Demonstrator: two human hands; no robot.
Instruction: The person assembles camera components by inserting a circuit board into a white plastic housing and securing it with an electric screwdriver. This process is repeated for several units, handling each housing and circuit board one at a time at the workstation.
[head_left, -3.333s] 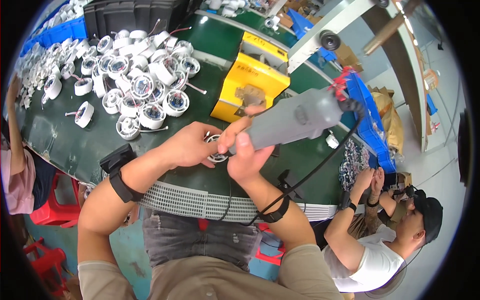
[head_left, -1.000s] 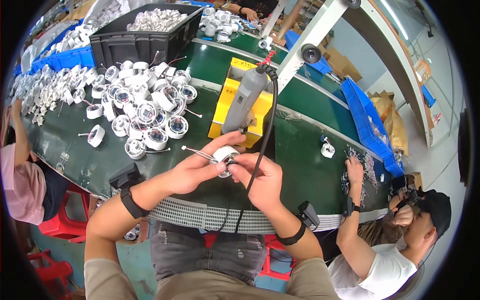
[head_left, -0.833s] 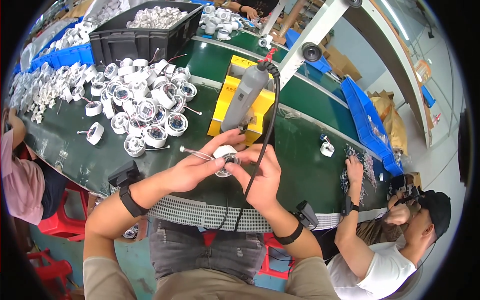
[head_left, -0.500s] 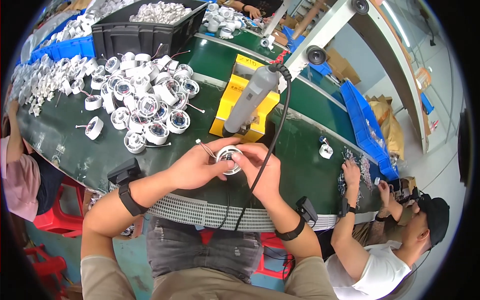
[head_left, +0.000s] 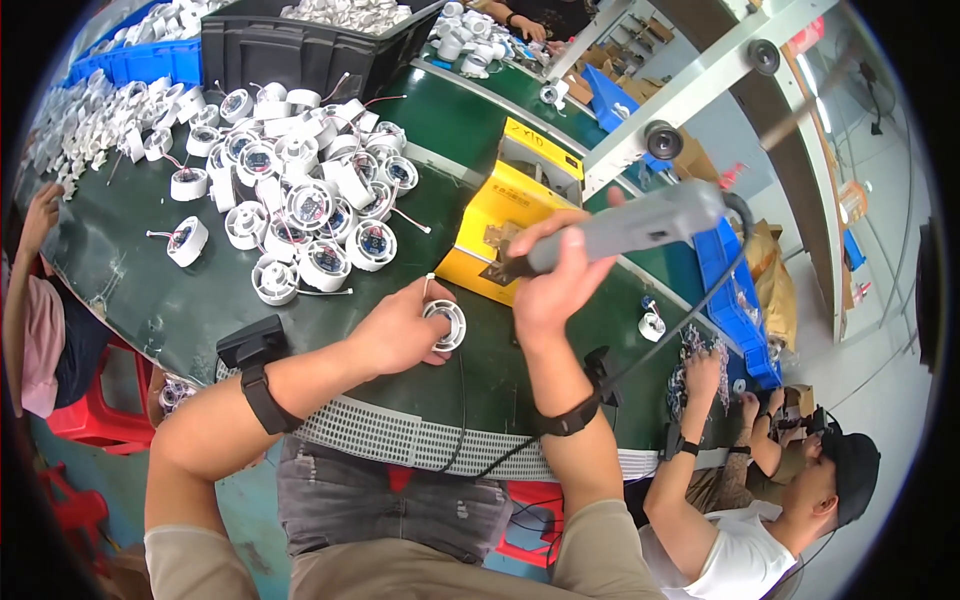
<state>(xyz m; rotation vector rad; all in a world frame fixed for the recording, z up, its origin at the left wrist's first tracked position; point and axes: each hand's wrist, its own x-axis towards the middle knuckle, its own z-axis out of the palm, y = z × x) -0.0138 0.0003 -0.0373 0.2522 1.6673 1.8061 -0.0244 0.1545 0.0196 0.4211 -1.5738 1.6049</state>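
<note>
In my left hand (head_left: 398,328) is a round white plastic housing (head_left: 457,326), gripped at its rim above the green table, with a short wire and small white connector above my fingers. My right hand (head_left: 560,270) is closed around the lower end of a grey electric screwdriver (head_left: 640,228), blurred by motion. The tool is tilted, its corded end up to the right. Just left of my right hand stands a yellow box-like stand (head_left: 500,215). Left of it lies a heap of similar white housings (head_left: 300,190) with circuit boards and wires.
A black crate (head_left: 300,60) of small white parts stands behind the heap, beside a blue bin (head_left: 150,65). The screwdriver's cord (head_left: 690,318) arcs down past my right wrist. A lone housing (head_left: 651,325) lies to the right. A co-worker (head_left: 740,510) sits there, near a blue tray (head_left: 725,290).
My right hand has left the white housing and taken hold of the screwdriver, lifting it from the yellow stand and tilting it right. My left hand keeps the housing.
</note>
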